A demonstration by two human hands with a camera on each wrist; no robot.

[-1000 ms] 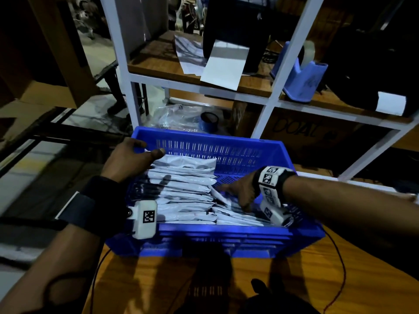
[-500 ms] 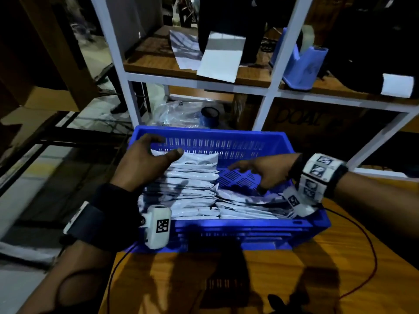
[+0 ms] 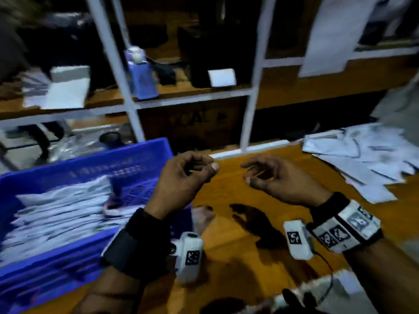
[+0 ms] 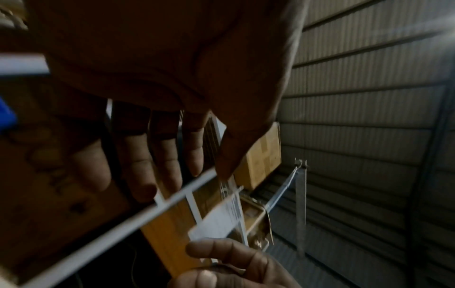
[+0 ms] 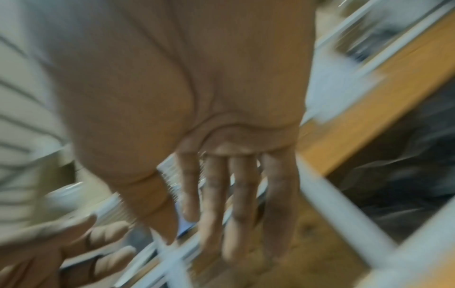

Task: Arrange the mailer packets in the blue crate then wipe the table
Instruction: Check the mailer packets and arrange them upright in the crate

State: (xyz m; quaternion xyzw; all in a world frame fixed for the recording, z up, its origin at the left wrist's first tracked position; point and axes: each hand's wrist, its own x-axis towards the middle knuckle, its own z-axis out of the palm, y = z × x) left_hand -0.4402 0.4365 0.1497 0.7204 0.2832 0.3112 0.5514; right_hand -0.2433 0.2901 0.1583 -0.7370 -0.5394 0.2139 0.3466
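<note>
The blue crate [image 3: 79, 168] stands at the left end of the wooden table [image 3: 238, 200], with several white mailer packets [image 3: 61, 211] stacked flat inside. More loose packets [image 3: 362, 155] lie in a heap at the table's far right. My left hand [image 3: 201, 165] hovers just right of the crate, fingers loosely curled and holding nothing. My right hand [image 3: 249, 173] floats beside it over bare wood, also relaxed and holding nothing. In the left wrist view the left hand's fingers [image 4: 157, 155] hang free. The right wrist view is blurred and shows the right hand's straight fingers [image 5: 234, 194].
A white shelf frame [image 3: 256, 87] rises behind the table, carrying a blue tape dispenser [image 3: 141, 75] and papers. A cardboard box [image 3: 192, 121] sits under the shelf. A dark tape roll [image 3: 110, 138] lies behind the crate. Something pale and blurred [image 3: 317, 288] lies at the near edge.
Both hands have come out of the crate and moved right, over the bare table. The view has swung right, bringing the loose packet heap into sight.
</note>
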